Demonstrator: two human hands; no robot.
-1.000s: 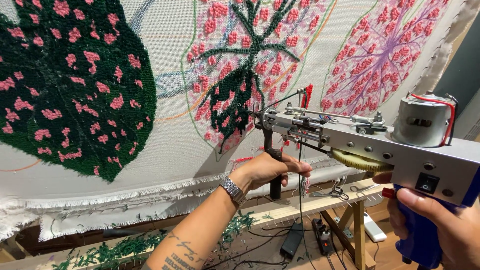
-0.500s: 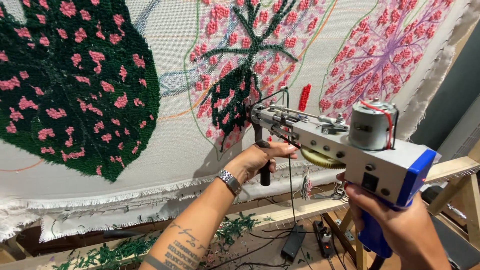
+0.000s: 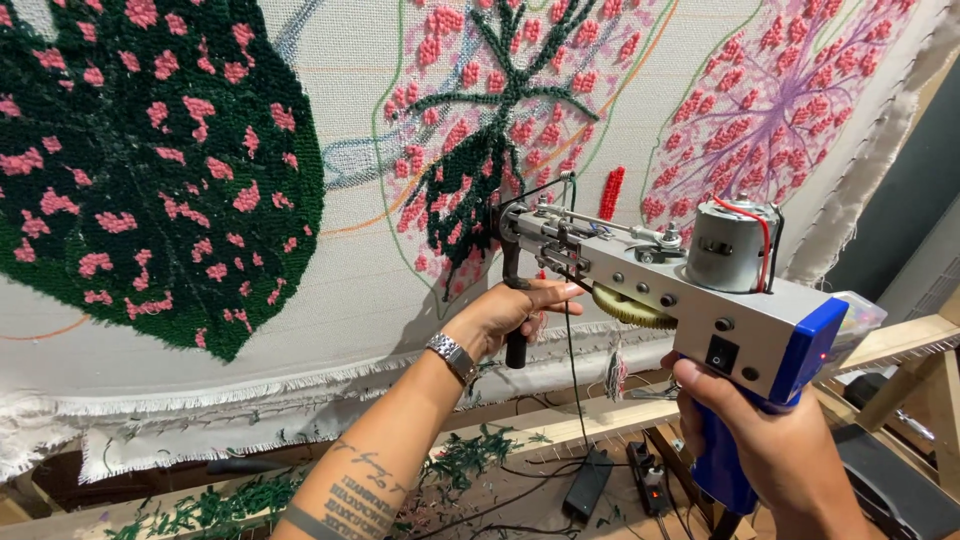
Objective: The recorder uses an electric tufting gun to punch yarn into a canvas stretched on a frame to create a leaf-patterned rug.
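Rug-tufting workshop, large white backing cloth (image 3: 340, 290) with tufted green-and-pink leaf designs stretched on a bare wooden frame (image 3: 900, 345), silver-and-blue electric tufting gun (image 3: 690, 290), green yarn scraps (image 3: 200, 510) littering the floor below

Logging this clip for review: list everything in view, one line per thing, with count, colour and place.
tufting gun: one, silver body with blue grip, centre right, tip at the cloth
tufting cloth: one, off-white with dark green and pink leaf designs, stretched across the top
wooden frame: one, pale wood, below and right of the cloth
yarn scraps: many, green, on the floor below
power adapter: one, black, floor
wristwatch: one, silver, left wrist
left hand: on the black front handle
right hand: around the blue grip
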